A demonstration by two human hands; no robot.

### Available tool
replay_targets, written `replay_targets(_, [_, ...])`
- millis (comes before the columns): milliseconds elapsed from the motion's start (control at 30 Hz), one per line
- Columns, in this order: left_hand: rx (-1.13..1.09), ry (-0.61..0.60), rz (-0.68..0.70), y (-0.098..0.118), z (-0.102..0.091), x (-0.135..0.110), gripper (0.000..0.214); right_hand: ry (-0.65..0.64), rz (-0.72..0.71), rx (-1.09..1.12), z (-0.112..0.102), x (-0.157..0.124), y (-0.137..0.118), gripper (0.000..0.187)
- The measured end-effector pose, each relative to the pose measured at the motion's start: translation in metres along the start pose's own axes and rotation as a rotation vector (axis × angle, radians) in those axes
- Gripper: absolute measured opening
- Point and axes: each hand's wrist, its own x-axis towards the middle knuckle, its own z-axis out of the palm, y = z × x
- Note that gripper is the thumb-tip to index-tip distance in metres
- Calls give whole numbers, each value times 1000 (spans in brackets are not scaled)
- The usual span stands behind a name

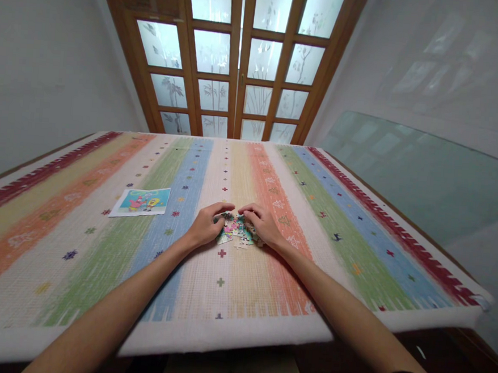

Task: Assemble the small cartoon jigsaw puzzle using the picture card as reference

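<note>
A small heap of colourful jigsaw pieces [234, 231] lies in the middle of a table covered with a striped cloth [99, 255]. My left hand [207, 224] curls round the left side of the heap, fingers bent over the pieces. My right hand [260, 224] cups the right side the same way, its fingertips on the pieces. The two hands almost meet above the heap. Which single piece each hand grips is hidden under the fingers.
A printed cartoon picture card [142, 201] lies flat on the cloth to the left of the hands. Wooden doors with frosted glass panes [238, 61] stand behind the table. A glass panel [424, 181] runs along the right wall.
</note>
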Motion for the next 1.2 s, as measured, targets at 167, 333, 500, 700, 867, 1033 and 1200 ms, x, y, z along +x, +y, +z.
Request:
replay_targets(167, [236, -243, 87, -1, -17, -10, 75, -177, -168, -284, -17, -11, 4, 44])
replay_targets(333, [268, -337, 59, -8, -18, -12, 59, -319, -157, -486, -17, -24, 13, 83])
replay_targets(500, [151, -290, 106, -6, -13, -10, 44, -263, -264, -407, -11, -21, 15, 52])
replay_targets(700, [137, -196, 102, -5, -12, -9, 37, -239, -305, -295, -6, -16, 0, 23])
replay_targets(867, [105, -98, 63, -5, -9, -7, 40, -209, -255, -212, 1, -14, -2, 20])
replay_targets(1033, [-51, -13, -8, -5, -4, -5, 49, -159, -195, -172, 0, -13, 0, 26])
replay_targets(1200, [-105, -8, -60, -3, -1, -4, 40, -159, -206, -247, -2, -12, -2, 29])
